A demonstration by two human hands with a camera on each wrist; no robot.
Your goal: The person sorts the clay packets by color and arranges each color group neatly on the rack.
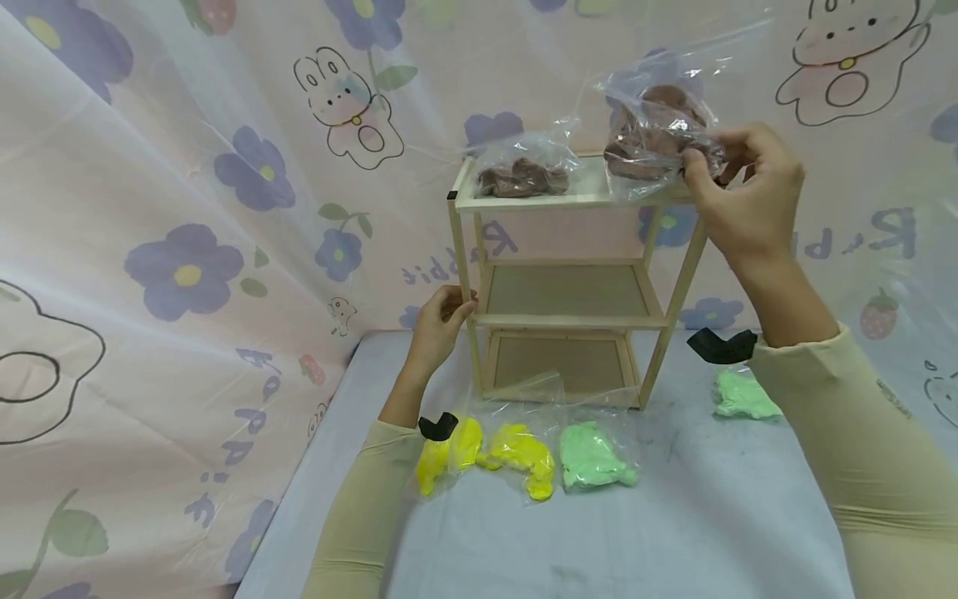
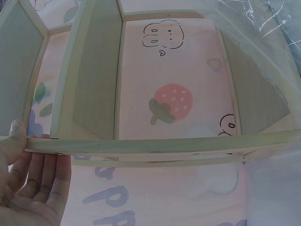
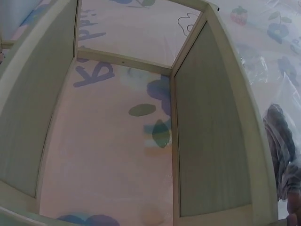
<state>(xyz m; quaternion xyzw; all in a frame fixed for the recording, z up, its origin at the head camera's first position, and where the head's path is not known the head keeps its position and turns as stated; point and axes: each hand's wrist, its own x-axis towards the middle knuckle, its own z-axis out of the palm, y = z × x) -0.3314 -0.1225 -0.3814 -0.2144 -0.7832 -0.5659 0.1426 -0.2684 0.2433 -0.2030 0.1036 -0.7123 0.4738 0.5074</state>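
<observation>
One bagged brown lump [image 1: 649,137], upper right, I'm pinching with my right grip [image 1: 756,190], my left grip [image 1: 439,323] clamping the central rack [image 1: 561,321], ideally against wobble.

Right hand [image 1: 759,187] holding bagged brown lump [image 1: 647,137], left hand [image 1: 437,329] gripping rack [image 1: 569,321]

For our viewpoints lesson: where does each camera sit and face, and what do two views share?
Head: on the head, facing forward and down at the three-tier wooden rack; left hand, right hand and sleeves show.
Left wrist: on that wrist, facing the rack; left hand shows, gripping a post.
Right wrist: on that wrist, facing into the rack; fingers show lower right.
Head and right wrist share the held brown clay.
</observation>
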